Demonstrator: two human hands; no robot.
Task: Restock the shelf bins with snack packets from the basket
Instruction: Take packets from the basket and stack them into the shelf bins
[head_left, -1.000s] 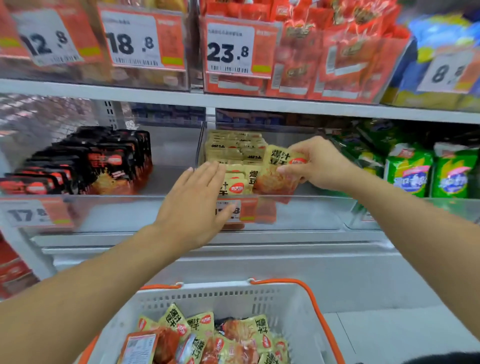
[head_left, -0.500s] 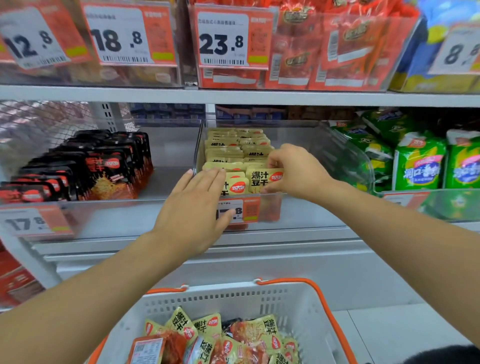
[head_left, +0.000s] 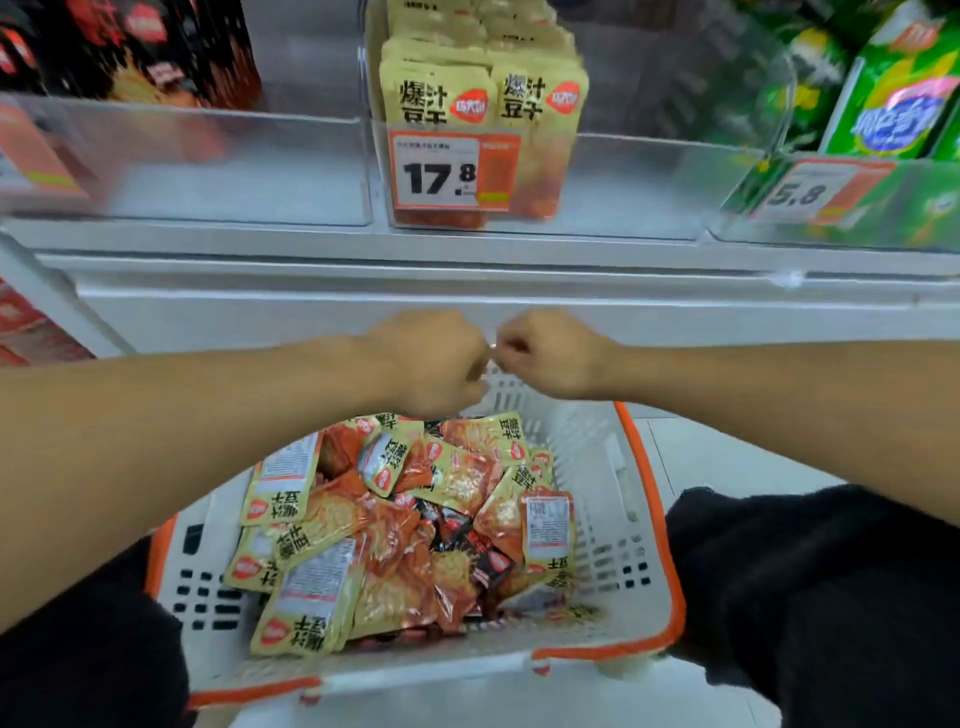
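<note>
A white basket with orange trim (head_left: 613, 467) stands low in front of me, holding several yellow and orange snack packets (head_left: 400, 525). My left hand (head_left: 431, 364) and my right hand (head_left: 550, 353) hover side by side over the basket's far rim, almost touching each other. Both have their fingers curled downward, and I see no packet in either. Above, the clear middle shelf bin (head_left: 623, 182) holds upright rows of the same yellow packets (head_left: 483, 88) behind a 17.8 price tag (head_left: 441, 171).
The clear bin on the left (head_left: 208, 156) holds black and red packets (head_left: 130, 47). Green bags (head_left: 898, 98) fill the bin at the right, tagged 5.8. A white shelf ledge (head_left: 467, 286) runs just beyond my hands. My dark-clothed knees flank the basket.
Both hands have left the middle bin and dropped to the basket's far rim. The packet my right hand held now stands in the bin. My view has tilted down.
</note>
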